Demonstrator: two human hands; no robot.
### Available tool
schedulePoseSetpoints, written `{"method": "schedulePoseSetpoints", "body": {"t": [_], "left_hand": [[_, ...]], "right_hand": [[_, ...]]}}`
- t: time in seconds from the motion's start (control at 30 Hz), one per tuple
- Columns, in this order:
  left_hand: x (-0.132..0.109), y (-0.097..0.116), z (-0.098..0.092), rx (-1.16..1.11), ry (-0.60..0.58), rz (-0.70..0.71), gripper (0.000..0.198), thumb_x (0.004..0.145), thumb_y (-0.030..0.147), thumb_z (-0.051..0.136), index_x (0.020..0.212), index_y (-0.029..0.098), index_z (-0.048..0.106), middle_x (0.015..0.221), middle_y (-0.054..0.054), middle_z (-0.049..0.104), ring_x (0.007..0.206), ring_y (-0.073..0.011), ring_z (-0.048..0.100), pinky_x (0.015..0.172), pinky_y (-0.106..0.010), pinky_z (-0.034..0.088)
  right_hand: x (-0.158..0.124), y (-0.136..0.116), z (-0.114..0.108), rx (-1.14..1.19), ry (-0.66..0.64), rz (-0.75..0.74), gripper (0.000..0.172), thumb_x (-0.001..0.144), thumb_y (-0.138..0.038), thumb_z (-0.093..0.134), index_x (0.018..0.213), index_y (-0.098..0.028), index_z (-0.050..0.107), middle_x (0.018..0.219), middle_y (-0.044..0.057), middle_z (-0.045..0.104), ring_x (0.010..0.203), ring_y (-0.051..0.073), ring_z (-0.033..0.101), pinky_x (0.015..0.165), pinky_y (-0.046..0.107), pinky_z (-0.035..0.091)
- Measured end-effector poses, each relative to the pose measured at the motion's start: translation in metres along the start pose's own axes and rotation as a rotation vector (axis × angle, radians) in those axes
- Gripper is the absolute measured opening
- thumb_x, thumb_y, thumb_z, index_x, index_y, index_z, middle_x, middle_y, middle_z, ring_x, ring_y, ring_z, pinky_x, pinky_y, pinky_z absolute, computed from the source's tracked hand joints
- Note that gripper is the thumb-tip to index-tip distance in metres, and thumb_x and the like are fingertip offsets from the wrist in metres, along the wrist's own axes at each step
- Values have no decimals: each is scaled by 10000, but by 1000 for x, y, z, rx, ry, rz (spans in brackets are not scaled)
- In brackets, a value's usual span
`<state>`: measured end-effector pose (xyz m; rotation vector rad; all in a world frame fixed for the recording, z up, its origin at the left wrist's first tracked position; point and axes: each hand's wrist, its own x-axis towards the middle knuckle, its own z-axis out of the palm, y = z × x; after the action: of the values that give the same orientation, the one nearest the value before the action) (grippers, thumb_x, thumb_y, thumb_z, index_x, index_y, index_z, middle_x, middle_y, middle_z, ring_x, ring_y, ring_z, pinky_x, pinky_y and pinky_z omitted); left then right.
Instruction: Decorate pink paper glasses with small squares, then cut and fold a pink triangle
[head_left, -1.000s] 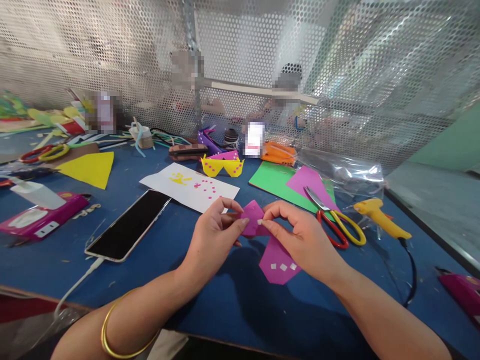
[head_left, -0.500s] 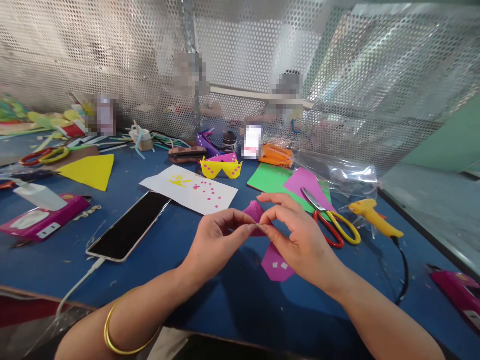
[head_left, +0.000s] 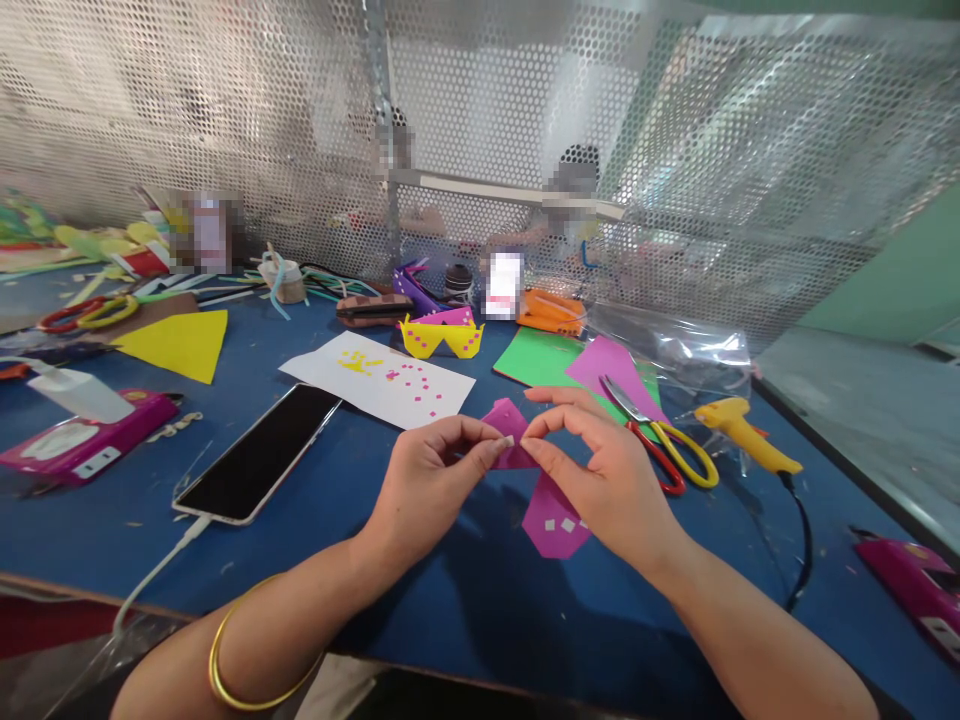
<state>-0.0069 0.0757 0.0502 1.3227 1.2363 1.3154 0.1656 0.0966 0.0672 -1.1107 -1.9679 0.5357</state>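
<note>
My left hand (head_left: 439, 475) is pinched at thumb and forefinger on a small white square (head_left: 510, 441). Close beside it, the thumb and forefinger of my right hand (head_left: 607, 470) are pressed together; anything between them is too small to make out. Below the fingers lies a purple foam cutout (head_left: 551, 540), which looks like a pair of glasses, with a few white squares stuck on its near half. My right hand covers part of it. White paper (head_left: 442, 385) with small pink squares and yellow bits lies just beyond my left hand.
Right of my hands are scissors (head_left: 675, 460) and a yellow glue gun (head_left: 746, 435) with a cord. Yellow foam glasses (head_left: 441, 338) stand behind the paper. A phone (head_left: 262, 450) on a cable lies left. Green foam (head_left: 540, 357) is at the back.
My fingertips have moved slightly apart, and the white square now shows at my left fingertips. Another white square on the purple cutout has come into view beside my right hand.
</note>
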Motion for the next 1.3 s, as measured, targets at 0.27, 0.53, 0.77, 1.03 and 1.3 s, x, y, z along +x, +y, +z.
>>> {"method": "schedulePoseSetpoints", "body": {"t": [0.27,0.53,0.77,1.03,1.3], "left_hand": [[-2,-3,1,10,7,-10,132,767,323,694,745,194,713,691,-7,680,610,-128,559,571,-249,436],[-1,-3,0,-5,-3,-1,109,769,299,697,738,195,712,691,4,686,624,-111,575,592,-232,447],[-2,-2,3,-71,1,-36,32,767,218,673,759,187,675,672,12,686,616,-117,648,548,-214,473],[-4,-2,5,-85,-12,-12,334,770,203,675,1064,219,516,722,29,715,566,-126,673,484,-201,484],[-5,1,6,-108,-62,21,331,784,165,646,1114,159,639,754,9,722,567,-99,655,556,-195,553]], "right_hand": [[-2,-2,6,97,-13,95,80,817,-245,627,739,-232,643,1211,56,638,1180,247,564,1040,465,385],[-2,-5,6,162,-40,140,84,812,-229,619,729,-227,636,1188,54,647,1171,233,572,1024,427,399],[0,-2,-1,113,8,107,77,834,-223,620,761,-228,644,1188,41,649,1153,212,583,1011,394,409],[1,3,1,-32,50,-126,76,847,-169,599,805,-230,619,1194,57,627,1158,218,573,983,418,443],[2,6,3,-144,98,-263,102,831,-114,594,821,-215,602,1161,76,624,1160,218,564,993,434,441]]}}
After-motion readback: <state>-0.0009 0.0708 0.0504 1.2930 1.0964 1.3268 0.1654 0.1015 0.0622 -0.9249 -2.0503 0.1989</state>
